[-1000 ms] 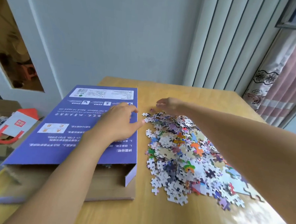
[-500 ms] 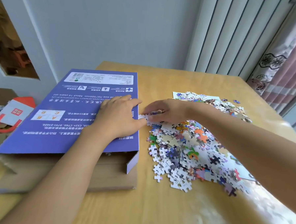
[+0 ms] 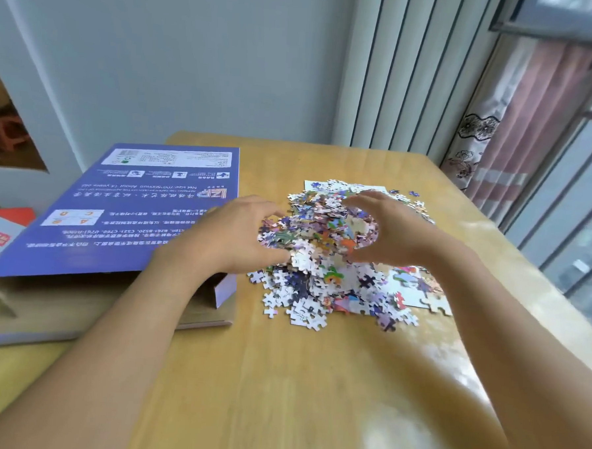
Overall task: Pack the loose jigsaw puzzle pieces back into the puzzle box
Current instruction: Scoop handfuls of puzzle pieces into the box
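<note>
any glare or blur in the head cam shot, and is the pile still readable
Head view: window glare washes the table at lower right; wide-angle bends the curtain edges; motion blur softens both hands; the puzzle pieces stay distinguishable by colour.

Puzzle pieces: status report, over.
Both hands cupped round a heap of puzzle pieces: left hand, right hand. More loose beneath. Puzzle box left of pile, lid lying over it. Nothing between.

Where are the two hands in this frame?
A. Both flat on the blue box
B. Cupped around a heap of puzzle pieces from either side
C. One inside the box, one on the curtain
B: the left hand and right hand cup a raised heap of pieces between them, beside the box.
</note>
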Tool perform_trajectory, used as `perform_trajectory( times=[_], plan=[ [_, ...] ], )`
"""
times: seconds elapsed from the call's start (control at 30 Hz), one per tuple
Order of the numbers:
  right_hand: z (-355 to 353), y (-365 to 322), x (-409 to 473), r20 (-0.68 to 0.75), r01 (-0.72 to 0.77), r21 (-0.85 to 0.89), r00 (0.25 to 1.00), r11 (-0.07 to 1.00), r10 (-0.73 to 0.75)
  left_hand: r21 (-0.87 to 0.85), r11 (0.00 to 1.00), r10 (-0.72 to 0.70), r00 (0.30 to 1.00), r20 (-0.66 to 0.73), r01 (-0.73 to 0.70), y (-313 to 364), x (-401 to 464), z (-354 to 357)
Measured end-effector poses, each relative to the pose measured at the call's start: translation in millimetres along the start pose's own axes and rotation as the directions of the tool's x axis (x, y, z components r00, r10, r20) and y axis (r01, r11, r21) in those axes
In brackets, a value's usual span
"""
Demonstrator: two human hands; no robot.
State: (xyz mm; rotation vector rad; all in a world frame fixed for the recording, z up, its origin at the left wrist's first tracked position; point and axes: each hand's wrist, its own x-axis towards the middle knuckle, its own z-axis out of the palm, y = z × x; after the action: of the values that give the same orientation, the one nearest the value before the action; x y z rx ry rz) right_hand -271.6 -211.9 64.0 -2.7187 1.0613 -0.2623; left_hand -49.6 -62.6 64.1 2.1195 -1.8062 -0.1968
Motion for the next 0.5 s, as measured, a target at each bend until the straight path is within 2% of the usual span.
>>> perform_trajectory(
  times=[0.2,0.37,0.5],
  plan=[
    [31,0,-6,-0.076,-0.035,-0.022,0.997,0.999,0.034,-0.116,0.993,0.023,0.998,-0.067,-0.031,-7,-28,-18],
    [33,-5,11,0.001,-0.016,-0.088,1.0,0.996,0.016,-0.029,0.999,-0.027,0.993,-0.112,0.024,-42,-54,-18],
    [29,-4,21,-0.022,0.002,-0.069,1.0,0.998,-0.003,-0.007,1.0,-0.014,0.984,-0.18,0.013,-64,-72,-16]
  ],
)
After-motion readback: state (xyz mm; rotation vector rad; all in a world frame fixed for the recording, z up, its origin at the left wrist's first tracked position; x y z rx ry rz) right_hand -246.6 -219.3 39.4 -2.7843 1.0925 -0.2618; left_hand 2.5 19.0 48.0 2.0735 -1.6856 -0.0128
